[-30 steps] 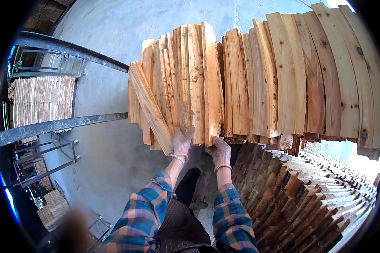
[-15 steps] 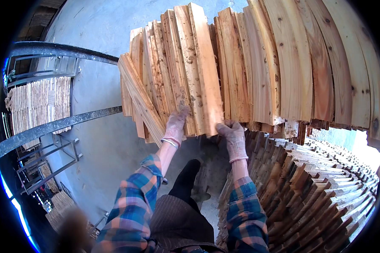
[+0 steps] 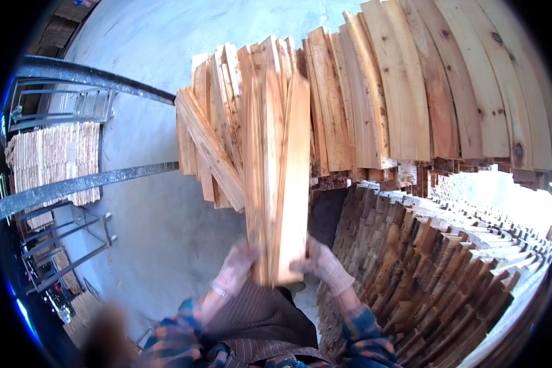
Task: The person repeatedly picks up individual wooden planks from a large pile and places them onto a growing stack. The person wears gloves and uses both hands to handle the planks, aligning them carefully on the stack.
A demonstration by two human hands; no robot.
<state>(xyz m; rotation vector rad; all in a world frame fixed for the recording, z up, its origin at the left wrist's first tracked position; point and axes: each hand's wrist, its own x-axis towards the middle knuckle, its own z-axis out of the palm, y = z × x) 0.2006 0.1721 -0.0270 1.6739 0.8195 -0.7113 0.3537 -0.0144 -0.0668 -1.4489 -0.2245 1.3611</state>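
Several long wooden boards are bunched together in front of me, their near ends over my lap and their far ends reaching over the row of boards. My left hand, in a pale work glove and smeared by motion, is closed against the left side of the bunch near its lower end. On the opposite side, my gloved right hand grips the same end, fingers over the edge. One loose board leans slantwise across the row just left of the bunch.
Two dark metal bars run from the left toward the row. A tall stack of wood strips rises close on my right. Further left, on the grey floor, are metal frames and another wood stack.
Both hands have drawn several boards out of the row toward my body. Their near ends now lie over my lap, and the hands have moved down with them.
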